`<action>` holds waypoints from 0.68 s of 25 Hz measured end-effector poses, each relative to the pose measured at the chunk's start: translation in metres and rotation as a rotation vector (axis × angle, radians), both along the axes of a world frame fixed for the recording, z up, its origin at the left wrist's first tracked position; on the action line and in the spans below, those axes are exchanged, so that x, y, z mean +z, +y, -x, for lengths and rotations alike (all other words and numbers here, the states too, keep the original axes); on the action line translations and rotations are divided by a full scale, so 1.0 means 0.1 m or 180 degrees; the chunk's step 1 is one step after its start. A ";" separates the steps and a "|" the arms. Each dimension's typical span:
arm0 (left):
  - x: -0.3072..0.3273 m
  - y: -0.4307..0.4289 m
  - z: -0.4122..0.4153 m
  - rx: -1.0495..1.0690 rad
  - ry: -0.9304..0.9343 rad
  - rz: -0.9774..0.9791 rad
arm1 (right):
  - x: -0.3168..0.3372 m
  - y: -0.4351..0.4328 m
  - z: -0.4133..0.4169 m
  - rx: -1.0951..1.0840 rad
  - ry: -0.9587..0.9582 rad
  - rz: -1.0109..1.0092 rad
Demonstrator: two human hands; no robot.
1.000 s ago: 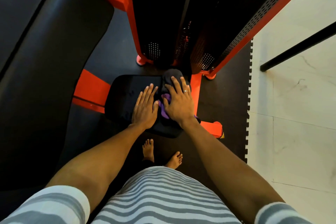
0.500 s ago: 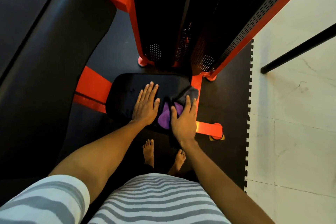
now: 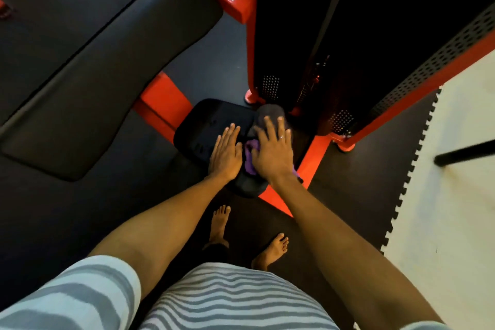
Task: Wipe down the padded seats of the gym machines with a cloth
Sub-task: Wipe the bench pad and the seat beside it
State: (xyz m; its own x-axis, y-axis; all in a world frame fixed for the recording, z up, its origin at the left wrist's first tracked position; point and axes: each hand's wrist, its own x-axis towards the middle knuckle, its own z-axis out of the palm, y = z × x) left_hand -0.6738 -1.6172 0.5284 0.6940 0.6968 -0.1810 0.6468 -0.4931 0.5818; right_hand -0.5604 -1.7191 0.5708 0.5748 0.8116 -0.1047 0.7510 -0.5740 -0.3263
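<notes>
A small black padded seat (image 3: 203, 126) sits low on a red machine frame (image 3: 160, 104) in the middle of the view. My left hand (image 3: 225, 154) rests flat on the seat, fingers straight. Beside it, my right hand (image 3: 273, 151) presses a grey and purple cloth (image 3: 250, 158) flat onto the seat's right part, fingers spread. The cloth pokes out beyond the fingertips at the seat's far right corner and under the wrist. Most of the cloth is hidden under the palm.
A long black back pad (image 3: 107, 61) slants across the left. A tall black weight stack housing (image 3: 334, 35) with red posts stands just behind the seat. Dark rubber mats (image 3: 361, 182) cover the floor, meeting white tiles (image 3: 455, 195) on the right. My bare feet (image 3: 219, 225) stand below the seat.
My right hand slid the cloth from the seat's near right edge back toward the far right corner. The left hand stayed flat on the seat. The view shifted, showing more of the back pad.
</notes>
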 end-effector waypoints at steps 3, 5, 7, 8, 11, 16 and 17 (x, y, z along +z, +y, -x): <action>0.00 -0.02 0.04 0.0404 -0.0169 0.0049 | -0.01 -0.23 0.23 0.0658 -0.0049 0.0154; 0.02 -0.06 0.02 0.0694 -0.0182 0.0064 | 0.06 -0.23 0.02 0.1050 -0.0077 0.0284; 0.02 -0.07 -0.02 0.0832 -0.0097 0.0063 | 0.11 -0.11 -0.30 0.1409 -0.0225 0.0507; 0.00 -0.08 -0.02 0.0857 -0.0067 0.0043 | 0.12 0.00 -0.44 0.1400 -0.0294 0.0581; -0.02 -0.10 -0.02 0.0867 -0.0029 -0.0003 | 0.16 0.46 -0.67 0.0791 -0.0141 0.0829; -0.03 -0.10 -0.04 0.1151 0.0001 -0.0069 | 0.18 0.97 -0.45 0.1020 -0.0221 0.1424; -0.04 -0.11 -0.04 0.1209 0.0003 -0.0058 | 0.19 0.92 -0.40 0.1268 -0.0309 0.1444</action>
State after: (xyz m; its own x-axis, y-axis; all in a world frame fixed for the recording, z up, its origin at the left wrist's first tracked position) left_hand -0.6702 -1.6281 0.5249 0.3856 0.9075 -0.1668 0.7860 -0.2283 0.5746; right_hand -0.5200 -1.6271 0.5898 0.2605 0.8528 -0.4526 0.9506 -0.3086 -0.0344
